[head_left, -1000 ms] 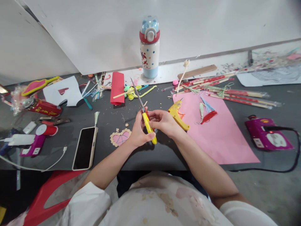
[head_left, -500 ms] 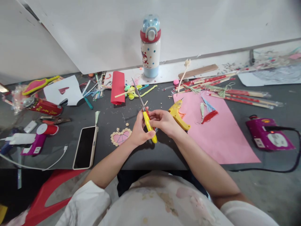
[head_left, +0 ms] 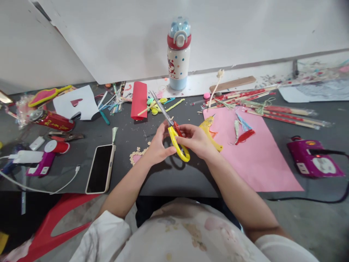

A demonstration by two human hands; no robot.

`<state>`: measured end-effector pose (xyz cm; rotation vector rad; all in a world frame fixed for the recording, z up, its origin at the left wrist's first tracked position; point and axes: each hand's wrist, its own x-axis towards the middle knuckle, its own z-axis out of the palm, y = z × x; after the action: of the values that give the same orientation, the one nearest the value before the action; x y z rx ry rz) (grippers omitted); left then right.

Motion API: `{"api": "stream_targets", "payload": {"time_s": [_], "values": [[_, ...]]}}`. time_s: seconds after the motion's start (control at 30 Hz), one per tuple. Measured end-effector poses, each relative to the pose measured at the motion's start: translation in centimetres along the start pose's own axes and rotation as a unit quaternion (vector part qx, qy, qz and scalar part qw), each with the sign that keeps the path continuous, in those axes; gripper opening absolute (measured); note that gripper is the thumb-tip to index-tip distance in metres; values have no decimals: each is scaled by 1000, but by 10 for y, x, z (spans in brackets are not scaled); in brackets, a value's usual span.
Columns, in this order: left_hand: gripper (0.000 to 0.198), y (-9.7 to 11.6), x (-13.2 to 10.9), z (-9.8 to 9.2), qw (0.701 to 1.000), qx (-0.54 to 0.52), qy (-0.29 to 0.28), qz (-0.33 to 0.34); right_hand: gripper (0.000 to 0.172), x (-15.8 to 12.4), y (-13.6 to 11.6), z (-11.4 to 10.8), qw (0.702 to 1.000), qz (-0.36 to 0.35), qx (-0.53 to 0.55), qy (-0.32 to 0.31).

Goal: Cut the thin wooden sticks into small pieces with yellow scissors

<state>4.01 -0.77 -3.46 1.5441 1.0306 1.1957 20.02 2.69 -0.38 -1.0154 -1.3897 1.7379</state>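
Note:
In front of my chest is a pair of scissors with yellow handles, a red part near the pivot and metal blades pointing up and to the left. My right hand pinches the handles from the right, its thumb laid across them. From the other side my left hand grips the scissors, with its thumb touching the yellow loop and its fingers partly hidden behind. A pink heart edged with small beige pieces lies beside my left wrist, partly covered. The yellow glue gun rests just past my right hand.
A phone lies at left, near a red can and pliers. Pink paper with tassels covers the right side, beside a purple power box. A bottle stands at the back, near folded red paper.
The scissors have turned between my hands, so the handle loop now faces me more broadly. My left hand covers more of the heart. The whole view has shifted slightly.

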Motion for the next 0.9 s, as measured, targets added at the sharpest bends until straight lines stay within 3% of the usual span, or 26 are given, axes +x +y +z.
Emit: {"api": "stream_targets", "payload": {"time_s": [0.1, 0.2, 0.3, 0.4, 0.5, 0.77, 0.9], "values": [[70, 7, 3, -7, 979, 143, 137, 51, 42, 0, -2, -2, 998, -4, -53, 37], [41, 19, 4, -13, 922, 281, 251, 88, 47, 0, 2, -4, 993, -19, -102, 64], [27, 26, 4, -19, 864, 378, 311, 114, 48, 1, 7, -5, 989, -27, -127, 65], [24, 27, 6, -25, 832, 434, 324, 120, 48, 2, 8, -4, 989, -25, -132, 69], [23, 25, 8, -29, 826, 447, 321, 119, 51, 1, 8, -1, 988, -28, -136, 73], [19, 20, 10, -34, 850, 398, 325, 115, 50, -1, 7, -3, 990, -34, -124, 56], [30, 18, 11, -35, 887, 300, 340, 85, 48, 0, 7, -3, 988, -34, -134, 69]]}}
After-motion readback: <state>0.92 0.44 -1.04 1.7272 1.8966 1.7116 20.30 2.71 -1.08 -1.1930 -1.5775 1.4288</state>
